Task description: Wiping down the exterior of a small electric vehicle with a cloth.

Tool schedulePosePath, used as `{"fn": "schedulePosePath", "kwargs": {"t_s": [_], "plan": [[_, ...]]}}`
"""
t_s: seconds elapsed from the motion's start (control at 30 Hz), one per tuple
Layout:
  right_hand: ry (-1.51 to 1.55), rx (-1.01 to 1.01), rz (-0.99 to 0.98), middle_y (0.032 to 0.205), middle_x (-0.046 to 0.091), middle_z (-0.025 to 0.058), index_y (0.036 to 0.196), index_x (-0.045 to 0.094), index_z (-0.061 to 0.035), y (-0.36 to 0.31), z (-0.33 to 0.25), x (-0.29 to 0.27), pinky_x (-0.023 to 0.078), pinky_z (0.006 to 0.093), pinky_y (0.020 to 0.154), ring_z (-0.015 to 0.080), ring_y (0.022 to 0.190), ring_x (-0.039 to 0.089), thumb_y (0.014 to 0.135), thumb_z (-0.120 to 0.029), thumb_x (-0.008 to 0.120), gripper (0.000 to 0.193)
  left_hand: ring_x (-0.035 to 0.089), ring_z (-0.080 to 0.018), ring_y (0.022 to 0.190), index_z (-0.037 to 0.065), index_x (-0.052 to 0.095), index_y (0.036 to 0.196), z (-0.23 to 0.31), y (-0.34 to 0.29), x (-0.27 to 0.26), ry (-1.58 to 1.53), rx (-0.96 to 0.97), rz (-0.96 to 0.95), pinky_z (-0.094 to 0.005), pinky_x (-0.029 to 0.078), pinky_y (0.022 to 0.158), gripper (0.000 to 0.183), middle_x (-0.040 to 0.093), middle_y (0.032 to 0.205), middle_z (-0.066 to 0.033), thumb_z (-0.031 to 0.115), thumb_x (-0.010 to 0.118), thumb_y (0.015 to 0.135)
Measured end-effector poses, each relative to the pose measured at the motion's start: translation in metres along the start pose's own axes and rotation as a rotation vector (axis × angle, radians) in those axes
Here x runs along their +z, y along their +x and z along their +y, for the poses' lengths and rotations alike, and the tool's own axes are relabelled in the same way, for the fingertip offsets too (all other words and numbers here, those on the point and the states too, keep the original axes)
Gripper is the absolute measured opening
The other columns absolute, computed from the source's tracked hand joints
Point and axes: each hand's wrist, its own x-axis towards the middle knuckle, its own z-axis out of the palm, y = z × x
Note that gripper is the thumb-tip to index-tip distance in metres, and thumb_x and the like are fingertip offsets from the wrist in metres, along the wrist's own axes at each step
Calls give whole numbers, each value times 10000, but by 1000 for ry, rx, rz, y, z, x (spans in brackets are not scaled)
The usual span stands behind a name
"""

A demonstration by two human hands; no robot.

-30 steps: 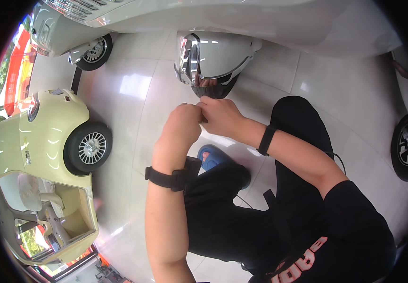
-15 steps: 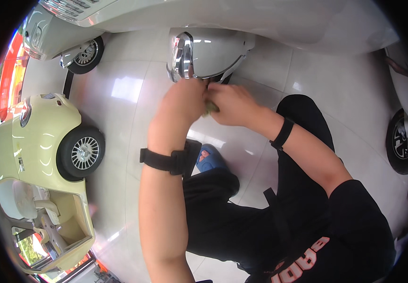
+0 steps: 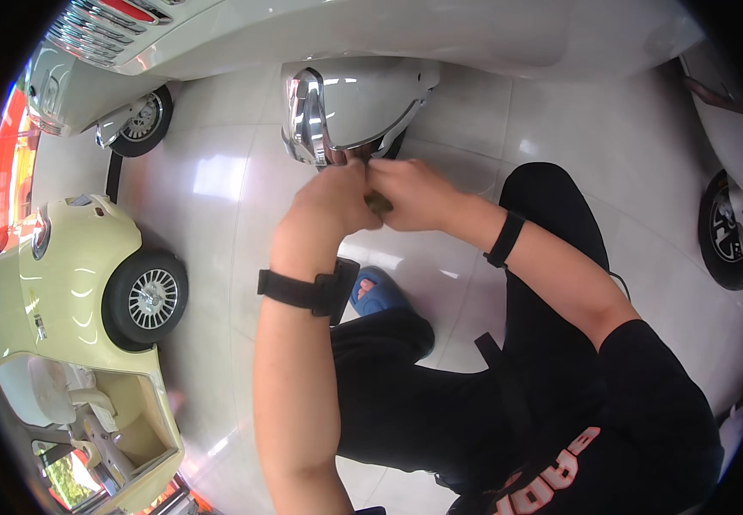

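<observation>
My left hand and my right hand meet just below a rounded grey-white fender with a chrome front trim. Both hands have their fingers closed. A small olive-green thing, whose kind I cannot make out, pokes out beneath the fingers of my right hand, next to the left. What the left fingers grip is hidden behind the hand. The fingertips overlap the fender's lower edge, and contact with it cannot be told.
A large grey-white body panel spans the top. To the left stands a pale yellow vehicle with a dark tyre, beyond it another grey one. More wheels stand at the right. Pale tiles cover the floor.
The view has shifted a little, so the fender sits slightly lower and further left. My hands stay together at its lower edge; the olive-green thing shows a bit less.
</observation>
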Motion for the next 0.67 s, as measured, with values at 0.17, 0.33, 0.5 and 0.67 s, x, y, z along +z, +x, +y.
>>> {"fn": "schedulePosePath", "kwargs": {"t_s": [0.17,0.33,0.5,0.67], "plan": [[103,34,464,1040,658,121,1024,647,-53,14,5,-22,565,491,739,393,904,704,759,-39,760,289,716,-391,1067,92,656,1199,11,-5,-14,125,138,650,-483,580,876,526,751,1124,-174,219,892,746],[-88,192,-300,968,665,123,1014,650,-80,9,2,-15,567,487,748,377,894,708,776,-60,759,262,714,-391,1064,89,633,1210,-6,-1,3,156,46,311,-493,575,866,532,746,1104,-178,208,890,759],[100,69,306,977,679,107,959,626,-65,14,-2,-20,553,483,721,378,862,694,790,-28,712,194,712,-418,1040,87,601,1239,9,-6,-18,93,48,570,-509,572,849,574,734,1122,-173,192,885,752],[144,-47,523,1003,690,106,1012,657,-64,20,-5,-28,564,454,742,364,887,703,792,-26,719,232,706,-410,1083,142,594,1312,2,-8,-10,103,1,558,-505,575,870,609,711,1205,-163,195,877,775]]}}
